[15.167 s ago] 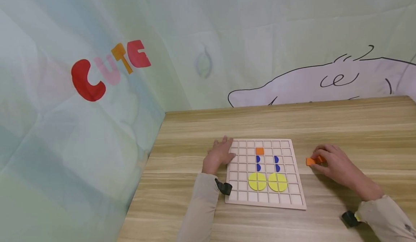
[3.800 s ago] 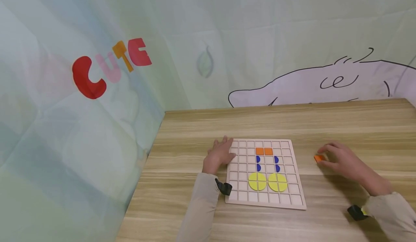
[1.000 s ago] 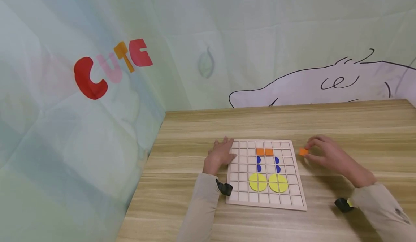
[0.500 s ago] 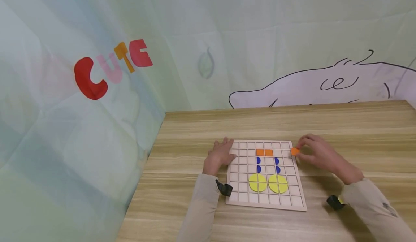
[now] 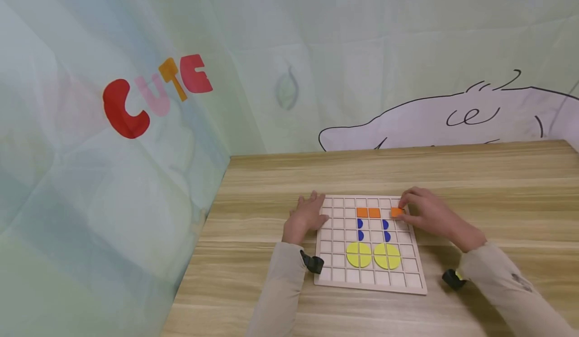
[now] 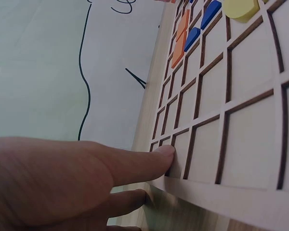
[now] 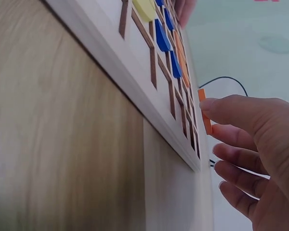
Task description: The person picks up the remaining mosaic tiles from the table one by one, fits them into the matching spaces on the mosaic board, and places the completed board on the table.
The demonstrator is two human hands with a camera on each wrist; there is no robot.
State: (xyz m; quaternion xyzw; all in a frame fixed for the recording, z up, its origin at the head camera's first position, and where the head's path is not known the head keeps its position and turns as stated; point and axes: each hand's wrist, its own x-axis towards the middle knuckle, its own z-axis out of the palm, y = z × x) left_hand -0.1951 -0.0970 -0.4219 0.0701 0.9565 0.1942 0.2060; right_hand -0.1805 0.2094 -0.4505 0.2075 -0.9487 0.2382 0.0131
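A pale wooden grid board [image 5: 334,274] lies on the table. Two orange square tiles [image 5: 368,212] sit side by side in a row near its far edge. Below them are blue half-round tiles [image 5: 386,236] in two columns, then yellow quarter-round tiles [image 5: 359,254] forming two discs. My right hand [image 5: 427,212] pinches another orange square tile [image 7: 205,111] between thumb and index finger, above the board's far right part. My left hand [image 5: 304,219] rests at the board's far left corner, its thumb [image 6: 159,159] on the rim and the fingers beyond the edge.
The wood-grain table [image 5: 253,191] surrounds the board. Behind and to the left hangs a printed cloth backdrop [image 5: 289,50] with coloured letters and a line drawing. A black strap device [image 5: 312,262] is on the left wrist, another [image 5: 454,279] on the right.
A second orange tile joined the first on the board between the two oldest frames. Over the last second my right hand has carried another leftward over the board; my left hand stays put.
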